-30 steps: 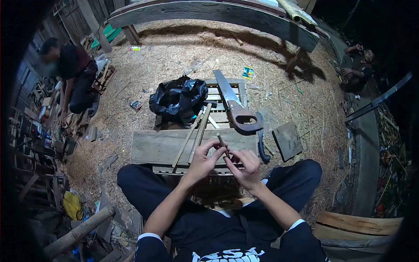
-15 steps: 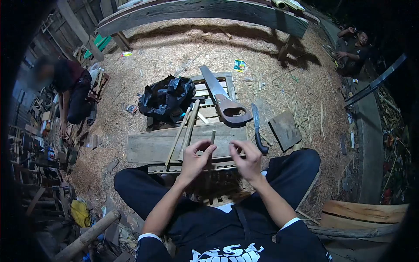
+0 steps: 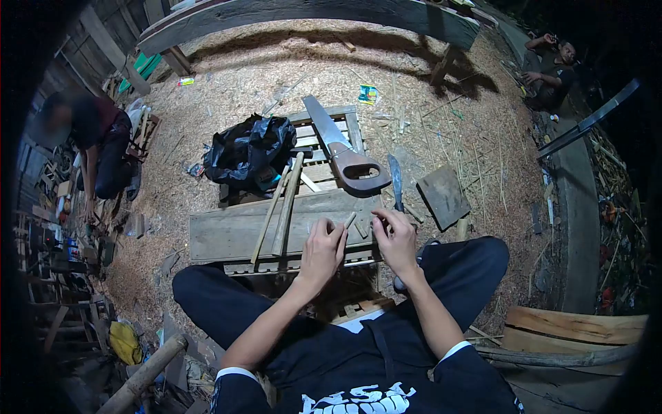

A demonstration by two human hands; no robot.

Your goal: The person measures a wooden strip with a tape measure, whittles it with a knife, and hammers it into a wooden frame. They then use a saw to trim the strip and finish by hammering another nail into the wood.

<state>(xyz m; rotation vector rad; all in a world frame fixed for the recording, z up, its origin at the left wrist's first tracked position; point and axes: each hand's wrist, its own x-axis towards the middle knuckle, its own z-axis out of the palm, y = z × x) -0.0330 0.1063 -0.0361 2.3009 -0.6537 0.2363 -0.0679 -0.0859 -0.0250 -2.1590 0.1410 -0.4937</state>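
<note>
My left hand (image 3: 323, 250) is closed around a short wooden stick (image 3: 350, 220), which pokes out tilted from the fingertips over a grey board (image 3: 227, 231). To its right, my right hand (image 3: 397, 243) is curved with thumb and index finger apart, and I see nothing in it. Another small stick piece (image 3: 360, 229) shows between the hands, apparently on the board. Just beyond my right hand lies a knife (image 3: 396, 181), its handle partly covered by the fingers. Two longer wooden strips (image 3: 289, 207) rest across the board on the left.
A handsaw (image 3: 343, 153) and a black plastic bag (image 3: 249, 148) lie on a slatted wooden stand (image 3: 352, 127). A square wood block (image 3: 444, 196) is at the right. One person (image 3: 103, 145) crouches at left; another (image 3: 550, 72) sits at far right. A long beam (image 3: 310, 24) spans the back.
The short stick has gone from nearly upright to tilted rightward in my left hand. Both hands have turned, and the left has shifted right. The whole view has shifted slightly.
</note>
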